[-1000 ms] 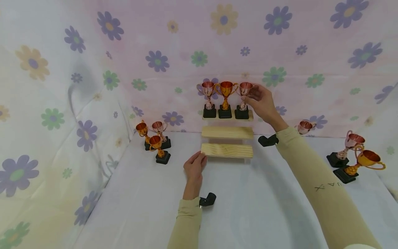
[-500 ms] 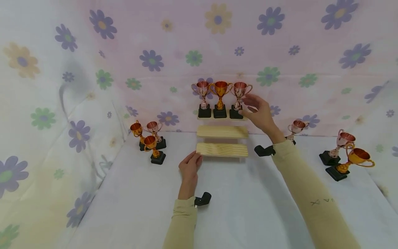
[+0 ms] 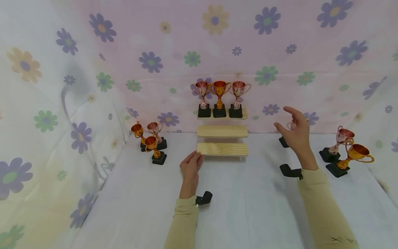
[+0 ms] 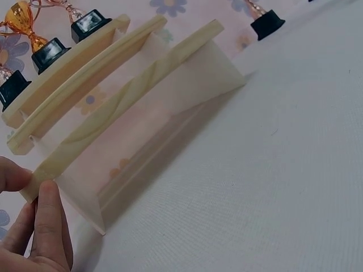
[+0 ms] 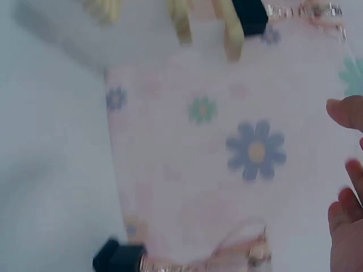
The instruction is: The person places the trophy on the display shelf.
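Far left on the white table (image 3: 248, 207), three small trophies (image 3: 151, 141) stand clustered on black bases near the flowered backdrop (image 3: 174, 45). Centre-left, the left hand (image 3: 190, 166) rests on the table with its fingertips (image 4: 48, 209) touching the near left corner of the lowest wooden step (image 3: 222, 149); the fingers lie nearly straight and grasp nothing. This step belongs to a three-tier stepped display stand (image 3: 222, 133), shown by the left wrist view to have pale translucent side walls (image 4: 147, 141). The lowest and middle steps (image 3: 222, 131) carry nothing; the top step (image 3: 244, 114), farthest back against the backdrop, holds a row of three trophies (image 3: 220, 98), a gold one between two pinkish ones, each upright on a black base. Right of the stand, the right hand (image 3: 295, 133) hovers above the table, released, with fingers spread and slightly bent, grasping nothing. Just behind it stands a single pinkish trophy (image 3: 284, 140), largely hidden by the palm; the blurred right wrist view shows its black base (image 5: 116, 258) and the spread fingertips (image 5: 346, 113) apart from it. Far right, a pinkish trophy (image 3: 337, 143) and a gold trophy (image 3: 352, 157) stand side by side.
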